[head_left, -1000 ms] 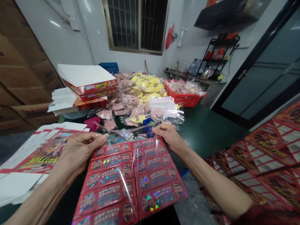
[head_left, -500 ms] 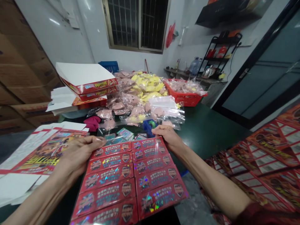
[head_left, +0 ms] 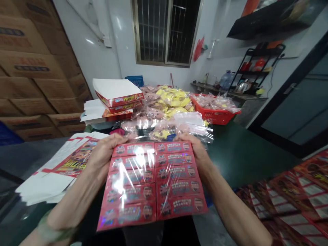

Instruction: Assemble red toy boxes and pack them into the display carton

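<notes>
Between both hands is a wide red pack [head_left: 155, 181] under glossy clear film, with two columns of printed red strips. My left hand [head_left: 104, 153] is closed on its far left corner. At the far right corner, my right hand [head_left: 198, 150] grips it the same way. The pack tilts toward me above the table edge, and light glares across its left half. Just beyond it, a bit of a blue tape dispenser [head_left: 171, 137] shows near my right fingers. Printed flat cartons [head_left: 77, 157] lie stacked left of my left hand.
Bagged pink and yellow pieces [head_left: 174, 99] are heaped behind, beside a red basket [head_left: 217, 116] of more bags. Red display boxes [head_left: 119, 95] are stacked at back left. Large cartons [head_left: 38, 71] line the left wall. Printed red sheets [head_left: 302, 191] lie at lower right.
The pack now sits squarer and more level before me, with glare on its film. My view has swung left, and the cards behind the pack are now hidden.
</notes>
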{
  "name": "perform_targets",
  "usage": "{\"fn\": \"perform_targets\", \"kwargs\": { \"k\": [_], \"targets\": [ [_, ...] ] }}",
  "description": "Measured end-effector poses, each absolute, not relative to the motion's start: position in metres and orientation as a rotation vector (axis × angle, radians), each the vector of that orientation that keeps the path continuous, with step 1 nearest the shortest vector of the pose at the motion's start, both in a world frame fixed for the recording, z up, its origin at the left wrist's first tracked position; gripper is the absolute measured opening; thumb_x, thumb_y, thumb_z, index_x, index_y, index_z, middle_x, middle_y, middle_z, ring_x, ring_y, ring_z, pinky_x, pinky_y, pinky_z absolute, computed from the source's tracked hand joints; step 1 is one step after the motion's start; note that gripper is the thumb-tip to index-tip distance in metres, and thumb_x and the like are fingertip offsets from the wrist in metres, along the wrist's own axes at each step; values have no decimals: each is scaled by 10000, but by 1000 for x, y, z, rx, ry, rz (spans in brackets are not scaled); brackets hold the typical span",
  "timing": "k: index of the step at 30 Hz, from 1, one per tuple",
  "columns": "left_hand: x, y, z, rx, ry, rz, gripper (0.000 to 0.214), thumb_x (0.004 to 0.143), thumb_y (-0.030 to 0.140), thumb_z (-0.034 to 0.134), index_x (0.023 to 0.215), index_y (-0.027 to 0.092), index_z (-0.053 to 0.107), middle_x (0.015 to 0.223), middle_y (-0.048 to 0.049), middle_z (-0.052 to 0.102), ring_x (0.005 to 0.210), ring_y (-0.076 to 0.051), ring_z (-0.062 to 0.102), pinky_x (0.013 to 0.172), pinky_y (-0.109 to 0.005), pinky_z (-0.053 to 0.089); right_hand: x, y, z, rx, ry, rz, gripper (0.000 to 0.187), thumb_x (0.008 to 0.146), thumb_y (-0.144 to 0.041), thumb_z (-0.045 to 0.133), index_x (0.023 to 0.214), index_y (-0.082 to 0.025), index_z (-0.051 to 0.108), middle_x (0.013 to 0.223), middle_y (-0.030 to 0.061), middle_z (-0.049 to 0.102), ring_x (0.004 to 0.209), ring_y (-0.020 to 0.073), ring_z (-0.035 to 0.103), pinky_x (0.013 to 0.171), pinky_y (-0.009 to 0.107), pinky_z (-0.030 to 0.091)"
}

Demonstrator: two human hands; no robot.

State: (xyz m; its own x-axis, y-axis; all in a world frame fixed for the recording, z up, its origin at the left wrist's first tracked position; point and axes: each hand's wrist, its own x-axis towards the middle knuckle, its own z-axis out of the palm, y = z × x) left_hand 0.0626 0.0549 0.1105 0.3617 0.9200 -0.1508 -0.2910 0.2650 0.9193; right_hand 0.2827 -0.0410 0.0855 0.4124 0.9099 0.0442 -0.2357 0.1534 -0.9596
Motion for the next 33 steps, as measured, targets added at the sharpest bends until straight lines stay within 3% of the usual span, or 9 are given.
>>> {"fn": "perform_targets", "kwargs": {
  "k": [5, 9, 12, 17, 20, 23, 26, 30, 33],
  "targets": [
    [51, 48, 110, 1337, 449, 1293, 146, 678, 130, 680, 587, 158, 569, 945, 5, 644, 845, -147, 627, 764, -271, 479, 283, -53, 95, -880, -1010, 596, 141, 668, -224, 603, 546, -200, 536, 712, -6, 558, 748, 158, 538, 737, 295, 435],
    [30, 15, 77, 1616, 526, 1175, 118, 755, 183, 643, 639, 173, 621, 900, -44, 625, 878, -167, 608, 778, -267, 457, 277, -94, 60, -1036, -1197, 565, 180, 768, -219, 568, 588, -213, 571, 673, 10, 568, 740, 184, 546, 736, 324, 421],
    [23, -10, 66, 1590, 677, 1112, 124, 750, 226, 659, 644, 165, 644, 937, -60, 605, 799, -146, 600, 674, -229, 454, 271, -119, 48, -1149, -1159, 588, 198, 817, -256, 554, 626, -218, 591, 719, 28, 616, 772, 198, 578, 759, 338, 428],
    [26, -16, 64, 1450, 741, 1186, 137, 750, 267, 667, 654, 170, 674, 959, -47, 597, 826, -130, 591, 700, -208, 454, 274, -115, 61, -1281, -939, 572, 155, 723, -343, 654, 646, -209, 639, 705, 33, 641, 688, 192, 589, 681, 332, 458],
    [30, -15, 62, 1431, 767, 1251, 153, 748, 280, 662, 647, 166, 665, 978, -58, 594, 841, -140, 594, 698, -215, 461, 291, -107, 76, -1491, -943, 339, 193, 655, -366, 688, 593, -195, 623, 630, 29, 618, 623, 181, 554, 641, 329, 445],
    [32, -19, 62, 1464, 796, 1294, 164, 754, 286, 645, 653, 157, 661, 991, -80, 587, 858, -160, 595, 689, -229, 465, 287, -112, 105, -1610, -941, -108, 151, 705, -345, 651, 741, -199, 643, 732, 45, 639, 692, 195, 576, 700, 352, 447],
    [33, -21, 65, 1488, 805, 1295, 159, 765, 280, 631, 666, 157, 650, 995, -84, 585, 856, -161, 598, 703, -234, 464, 245, -119, 136, -1547, -1129, -346, 247, 791, -352, 592, 998, -220, 620, 968, 80, 654, 873, 226, 612, 827, 389, 450],
    [32, -20, 68, 1469, 792, 1293, 181, 764, 298, 627, 642, 163, 621, 930, -74, 596, 790, -149, 593, 681, -234, 466, 180, -94, 140, -1454, -1752, -206, 403, 773, -344, 600, 1138, -178, 556, 1117, 124, 616, 1034, 276, 566, 882, 429, 444],
    [34, -18, 67, 1422, 749, 1341, 158, 741, 294, 650, 640, 177, 615, 879, -59, 605, 793, -153, 593, 705, -239, 472, 169, -58, 124, -1533, -1880, 278, 209, 716, -287, 640, 892, -175, 623, 808, 66, 651, 733, 213, 598, 628, 332, 472]
  ]
}}
